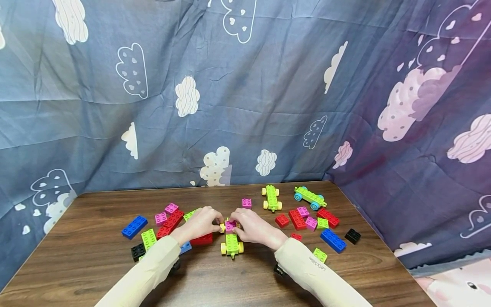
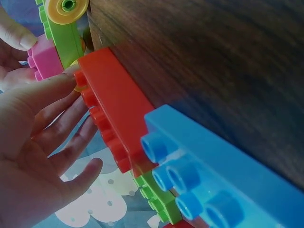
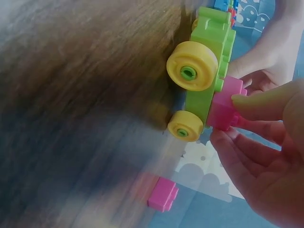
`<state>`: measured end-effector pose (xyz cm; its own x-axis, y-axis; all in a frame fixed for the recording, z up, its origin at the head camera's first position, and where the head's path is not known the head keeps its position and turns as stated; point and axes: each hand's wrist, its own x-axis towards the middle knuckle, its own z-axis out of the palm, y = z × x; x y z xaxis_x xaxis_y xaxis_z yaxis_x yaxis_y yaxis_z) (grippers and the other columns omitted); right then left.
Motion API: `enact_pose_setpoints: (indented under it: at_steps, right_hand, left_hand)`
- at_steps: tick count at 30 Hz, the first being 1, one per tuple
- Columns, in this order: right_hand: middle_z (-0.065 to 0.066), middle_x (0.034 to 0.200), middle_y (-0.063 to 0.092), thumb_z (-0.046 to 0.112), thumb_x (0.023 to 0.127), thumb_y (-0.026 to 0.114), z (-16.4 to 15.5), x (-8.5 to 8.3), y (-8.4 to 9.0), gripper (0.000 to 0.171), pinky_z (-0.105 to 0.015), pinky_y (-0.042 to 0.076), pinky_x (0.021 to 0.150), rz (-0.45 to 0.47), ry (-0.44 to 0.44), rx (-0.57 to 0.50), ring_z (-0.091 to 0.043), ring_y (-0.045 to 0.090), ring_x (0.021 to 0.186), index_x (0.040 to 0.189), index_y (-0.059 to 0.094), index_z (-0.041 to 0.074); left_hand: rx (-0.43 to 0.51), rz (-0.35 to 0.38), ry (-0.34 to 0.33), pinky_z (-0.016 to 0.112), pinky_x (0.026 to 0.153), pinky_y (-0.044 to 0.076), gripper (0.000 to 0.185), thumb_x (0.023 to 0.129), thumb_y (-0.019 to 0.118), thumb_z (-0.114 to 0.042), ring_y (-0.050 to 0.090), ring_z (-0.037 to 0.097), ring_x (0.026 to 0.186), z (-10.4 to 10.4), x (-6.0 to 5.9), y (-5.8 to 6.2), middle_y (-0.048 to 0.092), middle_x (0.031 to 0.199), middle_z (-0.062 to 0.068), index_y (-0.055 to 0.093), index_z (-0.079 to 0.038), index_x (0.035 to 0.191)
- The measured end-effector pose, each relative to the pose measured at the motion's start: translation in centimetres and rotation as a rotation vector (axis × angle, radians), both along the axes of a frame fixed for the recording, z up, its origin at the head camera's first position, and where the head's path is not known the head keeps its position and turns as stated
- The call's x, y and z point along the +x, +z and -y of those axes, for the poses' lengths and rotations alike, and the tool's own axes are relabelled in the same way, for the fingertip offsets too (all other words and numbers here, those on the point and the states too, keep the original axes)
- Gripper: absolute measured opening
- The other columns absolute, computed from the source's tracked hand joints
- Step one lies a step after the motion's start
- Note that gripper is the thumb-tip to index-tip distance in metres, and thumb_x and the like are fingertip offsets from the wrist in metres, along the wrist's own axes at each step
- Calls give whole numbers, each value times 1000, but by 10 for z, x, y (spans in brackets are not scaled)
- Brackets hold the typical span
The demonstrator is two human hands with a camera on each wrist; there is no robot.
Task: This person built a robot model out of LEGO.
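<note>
A green car base (image 1: 232, 246) with yellow wheels lies at the middle of the wooden table (image 1: 84, 256), with a pink brick (image 1: 230, 225) on its far end. My right hand (image 1: 249, 226) pinches that pink brick (image 3: 223, 107) with the thumb on top and fingers underneath, against the green car base (image 3: 209, 42). From the other side my left hand (image 1: 207, 221) holds the car's far end. In the left wrist view the left hand (image 2: 38, 137) reaches the green car base (image 2: 66, 40) and the pink brick (image 2: 45, 59) with its fingertips.
Loose bricks lie on both sides: a red brick (image 2: 114, 109) and a blue brick (image 2: 204, 166) under my left wrist, another blue brick (image 1: 333, 240) and a black brick (image 1: 352, 236) to the right. Two more wheeled bases (image 1: 271, 198) (image 1: 310, 197) stand at the back. Cloud-print cloth (image 1: 245, 106) walls the table.
</note>
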<state>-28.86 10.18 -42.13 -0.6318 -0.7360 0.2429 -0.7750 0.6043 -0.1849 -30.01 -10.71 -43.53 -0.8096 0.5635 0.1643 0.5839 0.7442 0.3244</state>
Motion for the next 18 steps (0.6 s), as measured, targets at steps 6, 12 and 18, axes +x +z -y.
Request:
enact_pose_setpoints:
  at_steps: [6,12,18]
  right_hand:
    - [-5,98,69,10,88,71,-3,0,-5,13,-30,56,84,-32,26,-50,-17,66,91,101,70,7]
    - [-6,102,67,12,91,70,-10,-1,-8,19,-25,55,80,25,42,-101,-19,66,92,108,72,5]
    - [-6,103,64,14,93,67,-15,-2,-4,25,-21,52,75,61,45,-58,-20,64,90,116,71,5]
  left_hand:
    - [-7,6,12,36,77,53,15,83,80,-19,63,18,87,1,1,0,76,91,3,78,-10,95]
    - [-10,31,14,38,79,53,16,83,80,-19,62,18,87,0,1,0,76,92,3,78,-10,96]
    - [-5,33,15,37,79,53,16,83,79,-19,62,17,87,0,1,1,76,92,3,78,-10,96]
